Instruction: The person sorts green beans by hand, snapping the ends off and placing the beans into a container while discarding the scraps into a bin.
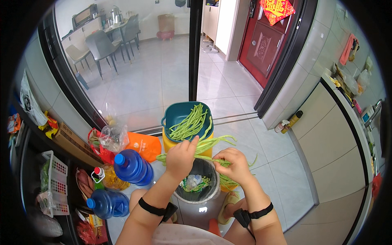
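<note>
My left hand (181, 157) is closed around a bunch of long green beans (211, 145) above the rim of a lined waste bin (197, 200). With thumb and forefinger, my right hand (233, 163) pinches a bean that stretches across from the left hand. Cut or snapped green beans (191, 122) lie in a dark teal plastic basin (171, 111), which rests on a yellow container (167, 144) beyond the bin. More long beans (228, 180) hang beneath my right hand over a yellow basket, partly hidden. Green scraps and plastic wrapping (194, 182) lie inside the bin.
Blue water jugs (134, 168), an oil bottle (114, 177) and an orange bag (144, 147) stand at the left, near a shelf with a white basket (58, 183). Cabinets (330, 137) curve along the right, with spray bottles (292, 122) by the wall. A sliding glass door's frame (194, 55) rises ahead.
</note>
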{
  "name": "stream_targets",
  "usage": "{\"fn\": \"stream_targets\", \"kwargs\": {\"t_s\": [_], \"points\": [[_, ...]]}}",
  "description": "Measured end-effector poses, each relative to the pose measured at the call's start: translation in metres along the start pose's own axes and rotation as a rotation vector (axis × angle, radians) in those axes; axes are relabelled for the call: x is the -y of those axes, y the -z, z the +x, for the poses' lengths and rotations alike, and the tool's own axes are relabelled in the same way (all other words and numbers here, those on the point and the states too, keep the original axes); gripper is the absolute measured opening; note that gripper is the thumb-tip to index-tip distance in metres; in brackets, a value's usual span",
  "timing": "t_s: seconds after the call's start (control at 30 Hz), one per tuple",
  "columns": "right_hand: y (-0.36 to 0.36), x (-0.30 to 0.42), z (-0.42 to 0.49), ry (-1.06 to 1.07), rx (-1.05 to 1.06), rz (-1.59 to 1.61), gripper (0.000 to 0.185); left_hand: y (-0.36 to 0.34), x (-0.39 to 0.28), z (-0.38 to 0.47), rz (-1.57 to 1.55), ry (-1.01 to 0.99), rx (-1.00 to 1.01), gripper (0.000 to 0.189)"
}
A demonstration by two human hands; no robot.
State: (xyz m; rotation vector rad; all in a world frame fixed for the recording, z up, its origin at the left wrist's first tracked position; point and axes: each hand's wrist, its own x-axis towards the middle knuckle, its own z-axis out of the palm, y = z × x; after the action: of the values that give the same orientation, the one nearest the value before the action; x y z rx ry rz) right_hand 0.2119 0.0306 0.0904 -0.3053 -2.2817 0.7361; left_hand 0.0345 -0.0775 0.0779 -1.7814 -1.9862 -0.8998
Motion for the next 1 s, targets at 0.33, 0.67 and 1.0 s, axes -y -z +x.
{"fn": "stream_targets", "kwargs": {"t_s": [0.33,0.67,1.0], "points": [[-0.018,0.010,0.001,0.137,0.083,-0.365,0.018,-0.007,-0.003,-0.007,0.126,-0.029,0.074,0.046],[-0.037,0.017,0.000,0.089,0.184,-0.460,0.013,-0.010,-0.008,-0.013,0.291,0.004,0.214,0.043],[-0.068,0.006,-0.010,-0.310,0.056,0.058,0.019,-0.024,-0.007,-0.019,0.235,0.135,0.292,0.046]]}}
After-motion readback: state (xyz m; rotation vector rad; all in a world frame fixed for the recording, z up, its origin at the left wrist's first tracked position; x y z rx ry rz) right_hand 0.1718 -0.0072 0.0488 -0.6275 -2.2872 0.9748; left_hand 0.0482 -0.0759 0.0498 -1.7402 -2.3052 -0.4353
